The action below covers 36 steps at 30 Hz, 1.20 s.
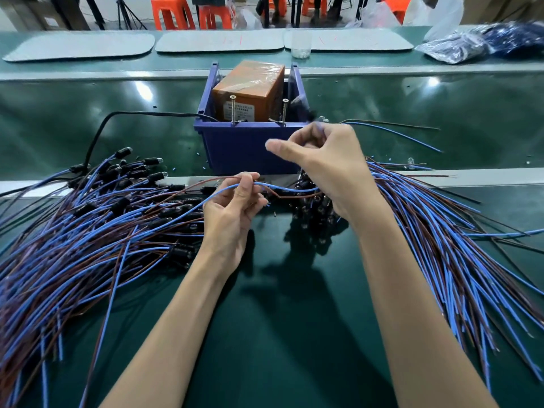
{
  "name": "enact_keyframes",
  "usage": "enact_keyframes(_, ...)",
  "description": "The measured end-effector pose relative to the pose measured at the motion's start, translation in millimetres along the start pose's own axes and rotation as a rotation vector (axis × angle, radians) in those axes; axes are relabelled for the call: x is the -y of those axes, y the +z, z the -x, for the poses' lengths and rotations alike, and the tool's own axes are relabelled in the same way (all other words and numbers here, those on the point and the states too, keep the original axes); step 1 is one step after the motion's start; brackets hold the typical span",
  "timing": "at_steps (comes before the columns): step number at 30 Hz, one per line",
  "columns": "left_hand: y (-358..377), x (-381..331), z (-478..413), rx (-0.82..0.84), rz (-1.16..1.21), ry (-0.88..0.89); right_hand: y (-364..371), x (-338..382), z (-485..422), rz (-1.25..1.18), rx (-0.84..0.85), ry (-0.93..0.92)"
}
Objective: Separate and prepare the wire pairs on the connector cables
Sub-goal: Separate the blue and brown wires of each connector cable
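View from the head, looking down at a glossy green table (279, 334) crossed by a grey metal rail (485, 175). The only writing in view is a few lines of dark print on the orange box (253, 92), too blurred to read. The box, wrapped in clear film, sits in a blue bin (250, 148) at the table's middle. Two screws (232, 110) stand upright on the bin's near rim. A black cord (97, 136) loops in from the left and enters the bin.

Just in front of the bin, the left hand (232, 213) pinches a wire pair (294, 189) – one blue, one brown – between thumb and fingertips. The two wires part there and run rightward beneath the right hand (326, 163). That hand is raised at the bin's rim with its fingers curled round a cable (397, 134) and its thumb stretched out to the left. The cable's blue and brown wires trail toward the right edge.

A left pile (88, 231) of blue and brown cables spreads to the left edge, with black connectors (153, 175) tipped in clear plastic lying toward the rail. A right pile (441, 245) fans out toward the near right corner.

Along the far edge lie grey pads (79, 47), a clear cup (300, 45) and plastic bags (471, 45). Orange stools (173, 11) stand on the floor beyond.
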<state>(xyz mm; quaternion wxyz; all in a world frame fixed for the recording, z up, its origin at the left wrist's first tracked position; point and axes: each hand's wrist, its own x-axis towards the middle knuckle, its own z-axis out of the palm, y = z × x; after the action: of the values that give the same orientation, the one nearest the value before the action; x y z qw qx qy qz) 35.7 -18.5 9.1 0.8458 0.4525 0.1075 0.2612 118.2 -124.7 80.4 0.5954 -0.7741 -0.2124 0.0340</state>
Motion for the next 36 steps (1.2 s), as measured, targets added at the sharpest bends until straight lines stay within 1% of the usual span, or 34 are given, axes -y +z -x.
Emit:
enact_keyframes(4,-1.0,2.2,-0.4,0.037,-0.163,0.026,-1.3,-0.1,-0.6,0.053,0.024,0.020)
enact_keyframes(7,-1.8,5.3,0.6,0.111,-0.206,0.063,-1.7,0.9,-0.1,0.055,0.083,0.037)
enact_keyframes(12,-1.9,10.0,4.6,0.240,-0.429,0.140,-1.6,-1.8,-0.2,0.044,0.201,0.070)
enact_keyframes(14,-2.0,8.9,6.5,0.274,-0.456,0.140,-2.1,-1.6,1.2,0.051,0.261,0.068)
enact_keyframes(17,-2.2,8.8,8.1,0.272,-0.464,0.114,-2.5,-0.8,4.6,0.084,0.337,0.053)
enact_keyframes(21,0.6,8.1,10.8,0.293,-0.487,0.108,0.0,0.7,8.1,0.060,0.409,0.068)
enact_keyframes(23,1.0,8.3,11.0,0.320,-0.473,0.108,2.4,0.5,9.0,0.063,0.422,0.092)
enact_keyframes(26,1.8,7.9,11.5,0.350,-0.467,0.101,4.3,1.1,8.4,0.034,0.386,0.096)
enact_keyframes(28,3.1,7.3,11.7,0.333,-0.489,0.119,4.3,2.0,7.5,0.016,0.356,0.077)
enact_keyframes(31,3.5,7.2,10.3,0.246,-0.519,0.166,4.6,3.1,6.8,0.044,0.321,0.039)
enact_keyframes(33,2.8,8.2,7.7,0.137,-0.533,0.205,5.2,4.2,5.6,-0.004,0.292,0.062)
enact_keyframes(36,1.1,9.2,3.2,-0.043,-0.504,0.244,6.3,7.3,3.4,-0.029,0.193,0.093)
